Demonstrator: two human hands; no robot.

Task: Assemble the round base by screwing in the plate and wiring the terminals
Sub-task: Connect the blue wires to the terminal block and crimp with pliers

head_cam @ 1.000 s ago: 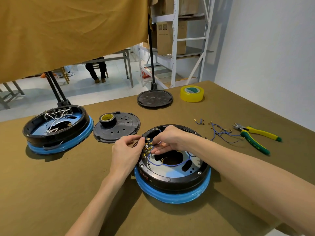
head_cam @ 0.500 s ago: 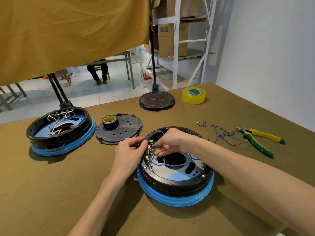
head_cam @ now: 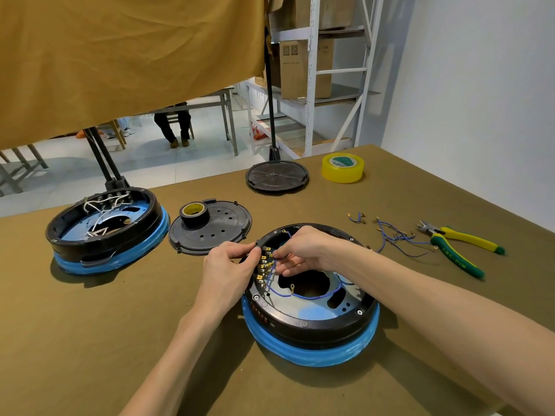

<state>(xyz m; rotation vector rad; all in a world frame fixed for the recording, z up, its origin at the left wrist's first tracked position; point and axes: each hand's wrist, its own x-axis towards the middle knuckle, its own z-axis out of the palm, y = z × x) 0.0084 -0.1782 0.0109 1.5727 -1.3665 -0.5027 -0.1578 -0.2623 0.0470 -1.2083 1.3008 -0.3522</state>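
Observation:
A round black base [head_cam: 312,328] with a blue ring underneath lies open in front of me, a metal plate [head_cam: 303,307] screwed inside it. A row of brass terminals [head_cam: 264,267] stands along its left inner wall, and a blue wire [head_cam: 312,295] curves across the plate from them. My left hand [head_cam: 231,270] grips the base's left rim beside the terminals. My right hand [head_cam: 303,250] reaches over the rim and pinches a blue wire end at the terminals.
A second base [head_cam: 105,232] with white wires sits at the left. A black cover [head_cam: 219,229] carries a tape roll [head_cam: 195,213]. Another black disc [head_cam: 276,175] and yellow tape [head_cam: 342,167] lie farther back. Loose blue wires [head_cam: 396,235] and green-yellow pliers [head_cam: 459,247] lie right.
Both hands stay at the terminal row with only small finger movements. The view has shifted slightly.

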